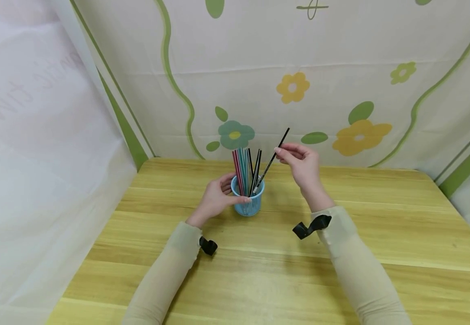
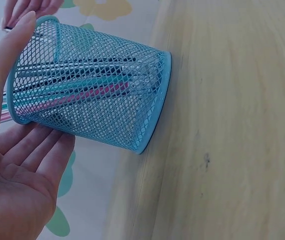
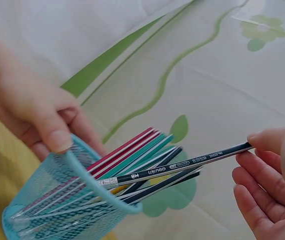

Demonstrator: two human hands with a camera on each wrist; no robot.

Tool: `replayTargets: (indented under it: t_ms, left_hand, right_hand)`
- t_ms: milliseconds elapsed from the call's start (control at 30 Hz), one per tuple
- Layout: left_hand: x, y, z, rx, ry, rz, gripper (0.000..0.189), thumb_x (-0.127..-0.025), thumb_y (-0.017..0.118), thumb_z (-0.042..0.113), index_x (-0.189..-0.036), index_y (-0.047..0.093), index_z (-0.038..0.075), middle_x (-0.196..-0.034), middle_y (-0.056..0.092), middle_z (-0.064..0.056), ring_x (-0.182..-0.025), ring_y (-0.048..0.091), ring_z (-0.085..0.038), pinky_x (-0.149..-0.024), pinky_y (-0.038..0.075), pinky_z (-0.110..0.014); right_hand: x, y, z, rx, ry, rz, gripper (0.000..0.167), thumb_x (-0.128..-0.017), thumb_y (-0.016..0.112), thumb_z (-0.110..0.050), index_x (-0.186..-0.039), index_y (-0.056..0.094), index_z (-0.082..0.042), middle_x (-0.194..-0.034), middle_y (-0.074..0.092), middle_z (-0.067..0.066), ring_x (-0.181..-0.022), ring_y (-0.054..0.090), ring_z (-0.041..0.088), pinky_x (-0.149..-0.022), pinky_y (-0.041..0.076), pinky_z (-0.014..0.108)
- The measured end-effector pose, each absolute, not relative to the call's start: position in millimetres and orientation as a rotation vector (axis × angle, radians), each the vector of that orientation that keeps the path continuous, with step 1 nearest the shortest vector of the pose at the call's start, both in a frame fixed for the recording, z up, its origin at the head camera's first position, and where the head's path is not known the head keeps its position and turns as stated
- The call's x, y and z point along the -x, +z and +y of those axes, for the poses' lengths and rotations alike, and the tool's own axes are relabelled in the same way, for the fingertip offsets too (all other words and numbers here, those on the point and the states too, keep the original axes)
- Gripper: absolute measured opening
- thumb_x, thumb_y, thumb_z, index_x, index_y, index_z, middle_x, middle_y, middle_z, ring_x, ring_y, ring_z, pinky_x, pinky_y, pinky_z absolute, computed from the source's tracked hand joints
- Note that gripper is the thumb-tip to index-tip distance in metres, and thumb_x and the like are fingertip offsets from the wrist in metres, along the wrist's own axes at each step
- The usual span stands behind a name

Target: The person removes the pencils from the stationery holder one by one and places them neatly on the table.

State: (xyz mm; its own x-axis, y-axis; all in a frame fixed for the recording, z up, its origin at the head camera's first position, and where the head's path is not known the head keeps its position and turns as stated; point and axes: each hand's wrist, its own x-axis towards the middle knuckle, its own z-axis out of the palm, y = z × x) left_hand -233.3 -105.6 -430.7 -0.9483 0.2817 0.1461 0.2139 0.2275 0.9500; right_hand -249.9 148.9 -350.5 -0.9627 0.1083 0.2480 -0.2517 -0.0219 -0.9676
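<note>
A light-blue mesh pencil cup [image 1: 248, 208] stands upright on the wooden table, also large in the left wrist view. My left hand [image 1: 215, 197] holds it at the rim, thumb on the near side and fingers around the far left side. Between thumb and fingertips, my right hand [image 1: 303, 166] pinches the upper end of a black pencil [image 3: 197, 161] marked HB. This pencil slants down leftward, its silver-banded eraser end at the cup's mouth. Several more pencils stand in the cup: magenta ones [image 3: 127, 150], teal ones [image 3: 142, 152] and dark ones [image 1: 257, 164].
The wooden table [image 1: 267, 280] ends at a white backdrop cloth [image 1: 251, 49] with printed flowers, close behind the cup. White cloth [image 1: 48, 180] also hangs along the left side. Black straps with small devices [image 1: 312, 226] sit on both wrists.
</note>
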Motion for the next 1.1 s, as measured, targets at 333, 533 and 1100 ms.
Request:
replayTargets:
  t_ms: [333,533,1100]
  left_hand:
    - [234.7,-428.8,-105.4,-0.456,1.854,2.377,0.086,-0.076,0.094,0.017,-0.149,0.050,0.006,-0.140,0.059,-0.012,-0.128,0.057,-0.027,-0.109,0.045,-0.037]
    - [236.2,-429.8,-104.8,-0.445,1.838,2.373,0.088,-0.077,0.093,0.015,-0.151,0.046,0.004,-0.143,0.056,-0.015,-0.130,0.055,-0.030,-0.110,0.044,-0.041]
    - [234.9,-429.9,-108.8,-0.483,1.849,2.397,0.087,-0.073,0.096,0.026,-0.147,0.053,0.009,-0.135,0.063,-0.005,-0.123,0.060,-0.023,-0.105,0.049,-0.037]
  right_hand:
    - [241.6,-326.9,164.4,-0.191,2.177,-1.765,0.031,-0.088,0.083,-0.012,-0.109,0.072,0.008,-0.090,0.075,0.008,-0.082,0.072,0.021,-0.079,0.061,0.030]
    - [239.8,-323.3,176.5,-0.191,2.208,-1.668,0.029,-0.087,0.083,-0.009,-0.107,0.072,0.009,-0.090,0.075,0.010,-0.082,0.072,0.024,-0.076,0.061,0.029]
    - [246.2,-345.3,191.5,-0.048,2.136,-1.969,0.042,-0.088,0.083,-0.021,-0.117,0.070,0.007,-0.094,0.076,0.005,-0.086,0.072,0.020,-0.081,0.060,0.028]
